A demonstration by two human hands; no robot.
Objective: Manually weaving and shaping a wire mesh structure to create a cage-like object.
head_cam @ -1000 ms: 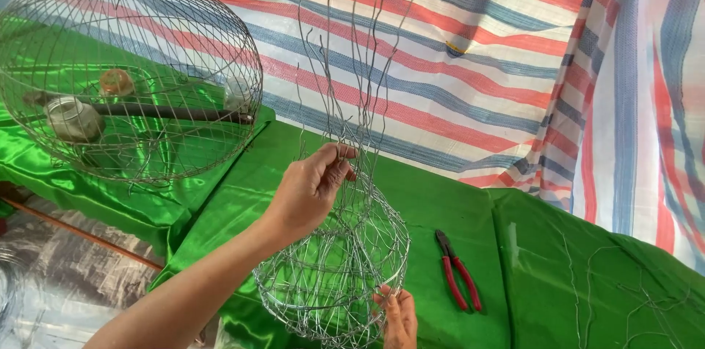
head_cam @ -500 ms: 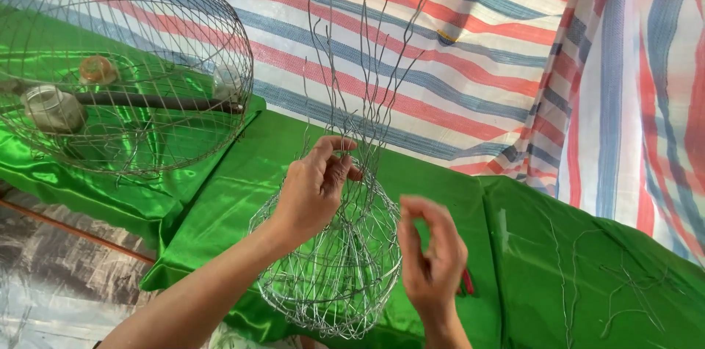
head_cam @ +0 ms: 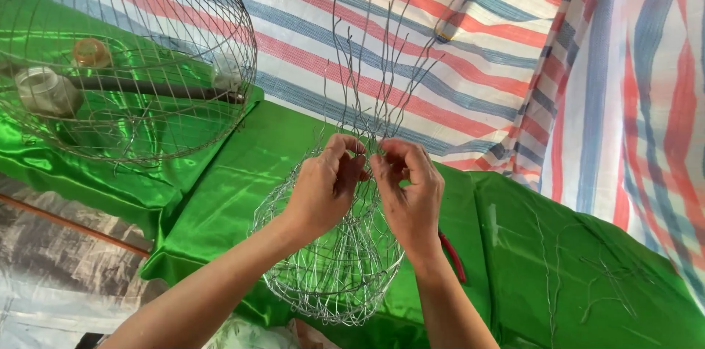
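Note:
A small woven wire basket [head_cam: 334, 268] with a rounded mesh body stands in front of me over a green satin cloth [head_cam: 242, 173]. Several loose wire ends [head_cam: 374, 55] rise from its narrow neck. My left hand [head_cam: 323, 187] pinches wires at the neck from the left. My right hand [head_cam: 407, 195] grips the same neck from the right, fingertips almost touching the left hand's.
A large round wire cage [head_cam: 125, 55] hangs at upper left, with a jar [head_cam: 44, 92] and a dark bar [head_cam: 147, 86] behind it. Red-handled pliers [head_cam: 452, 257] lie partly hidden behind my right wrist. Loose wires [head_cam: 602, 283] lie at right. A striped tarp [head_cam: 514, 41] forms the backdrop.
My right hand rose from the basket's lower edge to its neck and now meets my left hand there. The view shifted slightly downward and left.

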